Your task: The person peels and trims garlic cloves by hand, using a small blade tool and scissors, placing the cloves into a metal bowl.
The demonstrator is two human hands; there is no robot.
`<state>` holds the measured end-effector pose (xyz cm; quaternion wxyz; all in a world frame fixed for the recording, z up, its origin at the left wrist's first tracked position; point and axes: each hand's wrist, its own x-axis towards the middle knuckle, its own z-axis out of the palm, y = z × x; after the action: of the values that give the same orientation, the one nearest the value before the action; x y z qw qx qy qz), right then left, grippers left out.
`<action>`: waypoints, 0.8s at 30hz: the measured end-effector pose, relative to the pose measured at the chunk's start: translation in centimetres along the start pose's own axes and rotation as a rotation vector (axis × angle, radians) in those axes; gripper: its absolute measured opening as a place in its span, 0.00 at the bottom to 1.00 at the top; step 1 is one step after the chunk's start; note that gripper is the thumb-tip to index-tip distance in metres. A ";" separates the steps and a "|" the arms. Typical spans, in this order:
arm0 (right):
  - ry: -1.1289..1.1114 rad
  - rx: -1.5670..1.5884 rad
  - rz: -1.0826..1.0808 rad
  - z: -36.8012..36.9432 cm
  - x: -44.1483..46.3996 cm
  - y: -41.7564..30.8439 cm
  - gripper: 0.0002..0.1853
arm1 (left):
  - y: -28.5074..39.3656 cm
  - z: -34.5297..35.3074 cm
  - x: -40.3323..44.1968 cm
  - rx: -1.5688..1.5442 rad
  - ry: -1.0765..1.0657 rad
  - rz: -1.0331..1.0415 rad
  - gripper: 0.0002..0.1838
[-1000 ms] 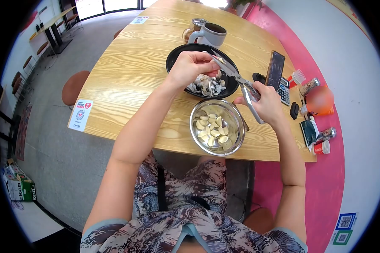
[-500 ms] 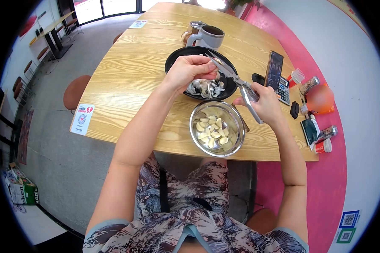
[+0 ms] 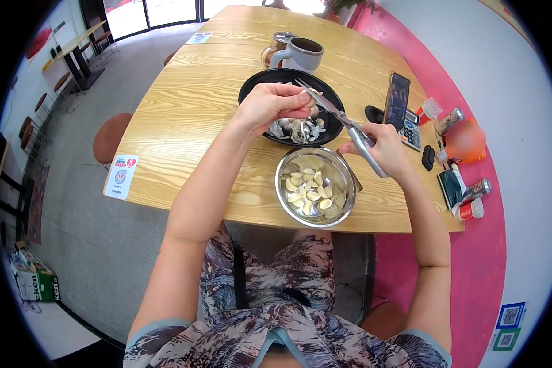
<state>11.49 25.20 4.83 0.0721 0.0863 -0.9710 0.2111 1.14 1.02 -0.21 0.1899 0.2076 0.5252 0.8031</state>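
Observation:
Over a black plate (image 3: 249,87) my left hand (image 3: 275,105) pinches a garlic clove (image 3: 313,98), partly hidden by fingers and blades. My right hand (image 3: 383,149) is wrapped round the handles of metal scissors (image 3: 331,107); their blades point away to the upper left and meet the clove. Garlic skins and bulbs (image 3: 300,130) lie on the plate beneath. Nearer to me stands a steel bowl (image 3: 283,199) with several peeled garlic cloves (image 3: 311,191) in it.
Behind the plate are a grey mug (image 3: 303,56) and a glass jar (image 3: 280,44). To the right stand a propped phone (image 3: 397,101), a calculator (image 3: 411,132), an orange container (image 3: 466,144), shakers and a red cup (image 3: 470,210). The wooden table (image 3: 196,116) carries stickers.
The scissors have closed: their blades and handles, apart before, are now drawn together at the clove. My left hand has barely shifted.

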 end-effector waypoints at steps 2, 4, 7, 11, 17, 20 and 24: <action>-0.009 0.001 0.002 0.0 0.1 0.1 0.34 | 0.0 -0.1 0.0 0.006 0.004 -0.008 0.11; -0.017 0.001 0.004 -0.1 0.2 0.1 0.34 | 0.0 -0.1 0.0 0.016 0.003 -0.012 0.11; -0.032 0.037 0.021 -0.1 0.2 0.1 0.34 | -0.1 -0.4 0.2 0.028 0.008 -0.018 0.12; -0.076 0.084 0.096 -0.2 0.2 0.0 0.33 | 0.0 -0.5 0.2 0.088 0.028 -0.012 0.12; 0.011 0.006 0.152 -2.2 -1.0 1.4 0.31 | 0.4 -0.6 0.3 0.105 -0.006 0.107 0.14; 0.000 -0.017 0.216 -2.5 -2.3 3.5 0.31 | 0.5 -0.9 0.3 0.124 -0.046 0.158 0.15; -0.008 -0.196 0.354 -0.4 -4.9 7.0 0.28 | 0.6 -0.5 0.0 0.145 -0.067 0.158 0.15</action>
<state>14.92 32.36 1.57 0.0382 -0.0925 -0.9871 0.1247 0.81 0.36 0.15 0.1281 0.2884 0.5574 0.7680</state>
